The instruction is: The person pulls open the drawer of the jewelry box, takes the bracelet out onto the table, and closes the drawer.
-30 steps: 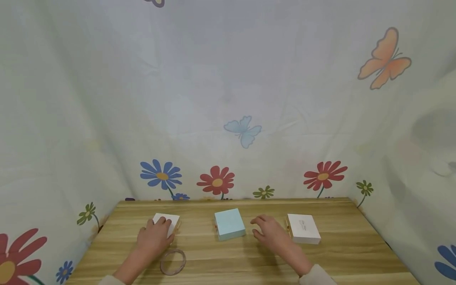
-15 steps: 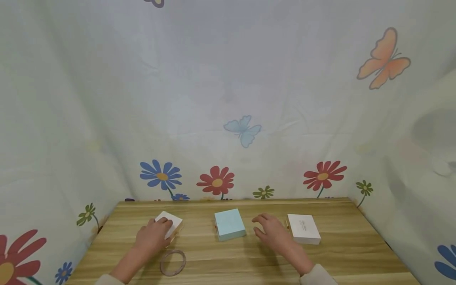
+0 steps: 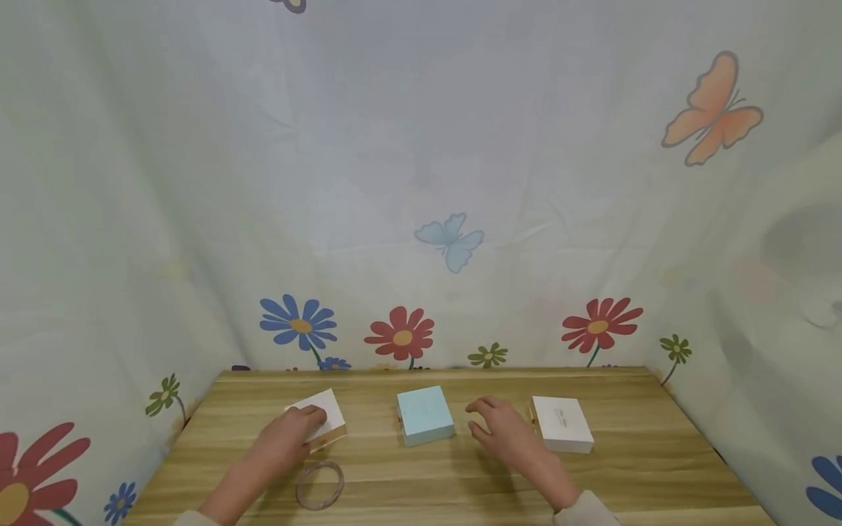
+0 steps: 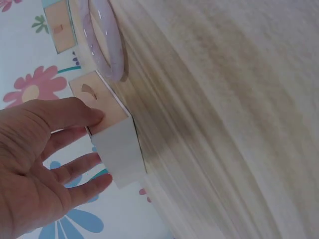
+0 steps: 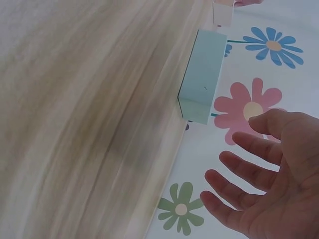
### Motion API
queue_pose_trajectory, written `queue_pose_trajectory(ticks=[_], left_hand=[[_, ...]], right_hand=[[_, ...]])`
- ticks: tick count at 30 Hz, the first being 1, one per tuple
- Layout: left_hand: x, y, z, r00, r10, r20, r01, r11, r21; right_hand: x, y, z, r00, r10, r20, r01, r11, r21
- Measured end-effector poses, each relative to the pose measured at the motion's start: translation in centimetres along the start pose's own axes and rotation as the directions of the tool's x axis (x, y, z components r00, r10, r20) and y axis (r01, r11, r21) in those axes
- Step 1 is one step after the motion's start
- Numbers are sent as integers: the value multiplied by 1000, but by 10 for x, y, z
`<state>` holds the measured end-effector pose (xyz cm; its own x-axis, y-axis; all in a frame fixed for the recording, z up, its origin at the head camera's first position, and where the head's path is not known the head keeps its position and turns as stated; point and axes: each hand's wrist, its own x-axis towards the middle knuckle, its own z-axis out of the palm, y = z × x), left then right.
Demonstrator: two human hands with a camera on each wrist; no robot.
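In the head view my left hand [image 3: 284,440] holds a small white box [image 3: 327,410] at the left of the table. The left wrist view shows the thumb on the box's tan front face [image 4: 107,107], which has a small ribbon tab [image 4: 88,91]; the other fingers spread along its top and far side. A pale lilac bangle [image 3: 319,485] lies on the table just in front of that box. My right hand [image 3: 509,438], its fingers loosely bent, hovers between a light blue box [image 3: 425,415] and a second white box [image 3: 563,424], holding nothing.
The boxes and bangle rest on a wood-grain table [image 3: 421,497]. A white curtain [image 3: 368,168] printed with flowers and butterflies surrounds the table at the back and sides.
The left white box has turned under my left hand, its tan front now facing more toward me, and has shifted slightly right. My right hand stays nearly still.
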<state>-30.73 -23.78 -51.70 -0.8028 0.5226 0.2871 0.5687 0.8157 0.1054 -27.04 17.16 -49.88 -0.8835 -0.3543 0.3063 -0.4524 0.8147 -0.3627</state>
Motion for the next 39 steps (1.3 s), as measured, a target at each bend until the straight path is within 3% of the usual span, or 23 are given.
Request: queue_pose_trajectory(ticks=[5, 10, 18, 25, 28, 34, 39], left_hand=[[0, -2, 1, 997, 79, -24, -78, 996, 30], [-3, -4, 5, 987, 163, -4, -163, 985, 51], [-5, -7, 2, 987, 163, 12, -162, 987, -14], [-4, -11, 0, 975, 221, 5, -220, 975, -43], [-6, -12, 1, 979, 206, 8, -205, 978, -47], [-11, -10, -1, 995, 95, 43, -92, 993, -77], [-11, -7, 1, 995, 101, 18, -100, 991, -85]], right_hand=[[-1, -2, 3, 1000, -2, 0, 2, 1000, 14], [-3, -3, 6, 1000, 5, 12, -5, 1000, 17], [0, -3, 6, 1000, 19, 19, -19, 1000, 23], [1, -4, 4, 1000, 1, 6, -2, 1000, 17], [2, -4, 3, 1000, 7, 10, -7, 1000, 23], [3, -3, 3, 999, 26, 27, -27, 999, 35], [2, -2, 3, 1000, 16, 24, -17, 999, 41]])
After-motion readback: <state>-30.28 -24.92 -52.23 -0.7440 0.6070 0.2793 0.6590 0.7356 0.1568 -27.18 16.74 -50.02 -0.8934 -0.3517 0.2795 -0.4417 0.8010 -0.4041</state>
